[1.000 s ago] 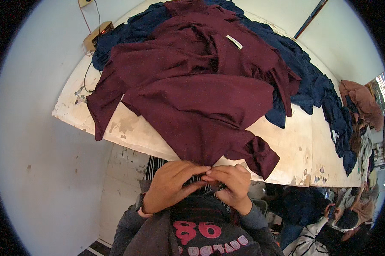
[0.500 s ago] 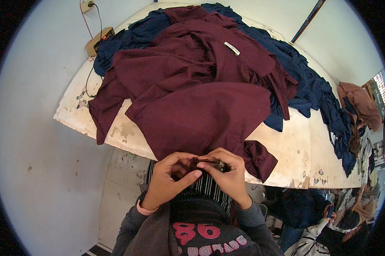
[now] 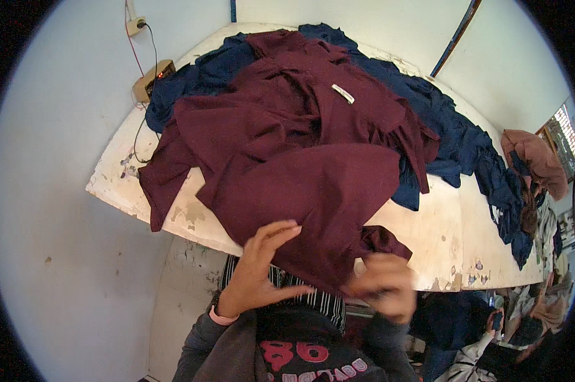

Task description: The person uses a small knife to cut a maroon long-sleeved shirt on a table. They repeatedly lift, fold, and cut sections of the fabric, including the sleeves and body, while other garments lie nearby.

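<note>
A maroon garment (image 3: 300, 184) lies spread over the table, its near edge hanging past the table's front toward my lap. A small white label (image 3: 343, 94) shows on its upper part. My left hand (image 3: 262, 270) is at the garment's near left edge, fingers stretched out and thumb apart, with nothing in its grasp. Farther right, my right hand (image 3: 386, 286) is smeared by motion beside the garment's near right corner and bunched sleeve-like end. Whether its fingers hold the cloth cannot be made out.
Navy cloth (image 3: 450, 137) is heaped behind and right of the garment on the worn pale table (image 3: 427, 254). At the left, a small box (image 3: 154, 79) with a red light has a cable running to a wall socket (image 3: 136, 25). Another person (image 3: 472, 356) is at the lower right.
My hands were together pinching the garment's near edge; now they are apart. The left has opened, and the right has swung out to the right. The view has tilted slightly.
</note>
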Demonstrator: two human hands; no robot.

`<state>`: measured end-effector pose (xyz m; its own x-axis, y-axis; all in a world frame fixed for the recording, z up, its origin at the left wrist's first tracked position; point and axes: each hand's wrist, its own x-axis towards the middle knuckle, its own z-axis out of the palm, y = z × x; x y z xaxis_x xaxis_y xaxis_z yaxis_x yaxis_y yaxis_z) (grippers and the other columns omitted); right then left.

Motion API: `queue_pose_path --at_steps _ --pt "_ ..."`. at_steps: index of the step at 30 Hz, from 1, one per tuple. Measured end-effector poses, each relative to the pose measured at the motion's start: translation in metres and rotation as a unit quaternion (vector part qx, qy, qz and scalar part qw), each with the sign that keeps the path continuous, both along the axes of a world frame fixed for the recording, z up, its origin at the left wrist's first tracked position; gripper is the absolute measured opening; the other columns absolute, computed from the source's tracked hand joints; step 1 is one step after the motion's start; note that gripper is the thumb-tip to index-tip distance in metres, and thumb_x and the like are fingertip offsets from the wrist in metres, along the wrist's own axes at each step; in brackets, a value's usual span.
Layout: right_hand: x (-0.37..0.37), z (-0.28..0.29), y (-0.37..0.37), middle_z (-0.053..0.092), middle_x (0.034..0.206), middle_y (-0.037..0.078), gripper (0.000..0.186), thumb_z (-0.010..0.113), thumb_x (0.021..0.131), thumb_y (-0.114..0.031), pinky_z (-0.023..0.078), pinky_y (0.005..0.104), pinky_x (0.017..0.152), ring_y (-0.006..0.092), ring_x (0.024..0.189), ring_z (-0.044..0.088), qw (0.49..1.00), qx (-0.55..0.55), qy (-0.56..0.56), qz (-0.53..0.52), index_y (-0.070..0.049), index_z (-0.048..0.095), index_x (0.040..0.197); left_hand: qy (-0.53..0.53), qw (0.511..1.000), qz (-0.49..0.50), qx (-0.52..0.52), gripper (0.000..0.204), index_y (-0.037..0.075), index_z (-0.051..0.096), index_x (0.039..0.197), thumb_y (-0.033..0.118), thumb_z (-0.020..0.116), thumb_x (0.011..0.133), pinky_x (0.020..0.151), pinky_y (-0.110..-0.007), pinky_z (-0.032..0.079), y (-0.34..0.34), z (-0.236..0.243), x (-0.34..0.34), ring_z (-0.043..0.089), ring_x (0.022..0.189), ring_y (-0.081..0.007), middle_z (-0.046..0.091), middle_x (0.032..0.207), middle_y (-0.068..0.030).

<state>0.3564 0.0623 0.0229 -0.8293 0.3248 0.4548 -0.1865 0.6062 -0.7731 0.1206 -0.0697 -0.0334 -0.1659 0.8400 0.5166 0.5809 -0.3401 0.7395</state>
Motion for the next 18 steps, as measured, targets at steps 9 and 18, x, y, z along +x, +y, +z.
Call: queue_pose_path --at_steps 9,18 --pt "0.170 0.112 -0.065 0.070 0.111 0.010 0.022 0.066 0.086 -0.008 0.052 0.0363 0.080 0.0259 0.094 0.067 0.802 0.236 -0.096 -0.541 -0.003 0.068 0.107 0.191 0.936 0.294 -0.022 0.072 0.012 0.054 0.143 0.009 0.077 0.075 0.110 -0.044 0.040 0.053 -0.025 -0.071 0.052 0.134 -0.0356 0.052 0.147 -0.0189" --pt "-0.008 -0.021 0.068 0.043 0.158 0.014 0.074 0.074 0.094 -0.014 0.041 0.0375 0.114 0.0275 0.140 0.048 0.954 -0.121 0.080 -0.263 -0.004 0.036 0.158 0.048 0.842 -0.523 -0.124 0.075 0.006 0.046 0.152 -0.011 0.060 0.080 0.120 -0.047 0.035 -0.004 -0.041 0.049 0.046 0.143 -0.0388 0.050 0.154 -0.0196"
